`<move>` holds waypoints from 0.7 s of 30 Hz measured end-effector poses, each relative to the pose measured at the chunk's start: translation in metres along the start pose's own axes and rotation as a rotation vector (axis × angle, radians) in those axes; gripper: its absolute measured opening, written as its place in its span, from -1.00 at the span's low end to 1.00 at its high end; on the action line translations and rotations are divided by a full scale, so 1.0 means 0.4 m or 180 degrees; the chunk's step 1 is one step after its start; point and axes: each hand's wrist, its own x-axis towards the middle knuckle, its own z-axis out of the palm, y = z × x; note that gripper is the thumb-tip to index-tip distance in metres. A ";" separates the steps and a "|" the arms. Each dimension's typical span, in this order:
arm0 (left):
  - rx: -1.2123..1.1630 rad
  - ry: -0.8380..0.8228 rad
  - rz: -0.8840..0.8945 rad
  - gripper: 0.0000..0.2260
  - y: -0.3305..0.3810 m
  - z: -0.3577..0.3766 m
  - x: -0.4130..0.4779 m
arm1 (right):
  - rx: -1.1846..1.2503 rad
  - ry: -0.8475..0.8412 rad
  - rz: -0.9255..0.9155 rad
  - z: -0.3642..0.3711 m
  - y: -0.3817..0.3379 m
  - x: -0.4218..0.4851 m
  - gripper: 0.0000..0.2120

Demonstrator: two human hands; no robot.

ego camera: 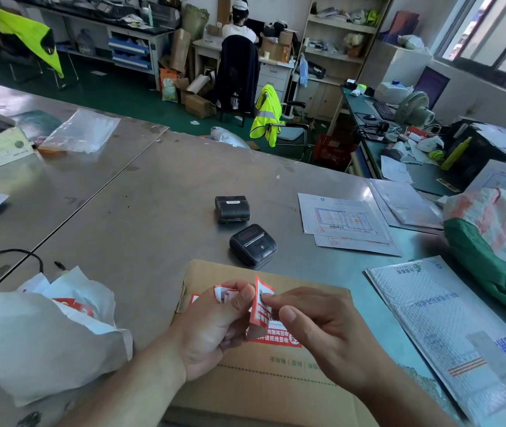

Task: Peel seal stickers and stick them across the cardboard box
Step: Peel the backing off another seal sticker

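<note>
- peeling is the step in hand, as i read it: a red-and-white seal sticker (pixel 262 302) stands up between both grips, just above the cardboard box (pixel 276 383), which lies flat on the bench (pixel 153 204) right under my view.
- left grip (pixel 211 328) is curled round the crumpled white backing (pixel 224 292), with the thumb pinching it. right grip (pixel 316 328) pinches the sticker's edge between thumb and forefinger.
- a stuck sticker (pixel 276 338) already lies on the box top, partly under the hands.
- next move, i judge: pull the sticker fully free without letting it fold onto itself, then lay it flat across the box and press it down.
- further out: a white bag (pixel 45 334) showing more red stickers on the left, two black printers (pixel 253 245) beyond the box, and a bubble mailer (pixel 449 328) on the right.
</note>
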 end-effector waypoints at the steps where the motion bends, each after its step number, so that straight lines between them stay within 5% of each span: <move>1: 0.0005 0.0022 0.0001 -0.53 -0.001 0.000 -0.002 | 0.0002 -0.0011 -0.0001 0.001 0.000 -0.001 -0.57; 7: 0.0082 0.0003 0.0026 -0.49 0.004 0.008 -0.011 | 0.0013 -0.0079 -0.0016 0.001 -0.005 -0.006 -0.59; 14: 0.0067 0.0019 -0.0027 -0.73 0.008 0.010 -0.009 | 0.0365 0.0044 0.0233 -0.007 0.004 -0.019 -0.53; 18: 0.0341 0.0107 -0.0045 -0.41 0.014 0.011 -0.014 | 0.0275 0.0013 0.0214 -0.012 0.008 -0.022 -0.55; 21: 0.0468 0.0145 0.0029 -0.54 0.017 0.013 -0.016 | 0.0192 -0.0013 0.0181 -0.015 0.005 -0.023 -0.56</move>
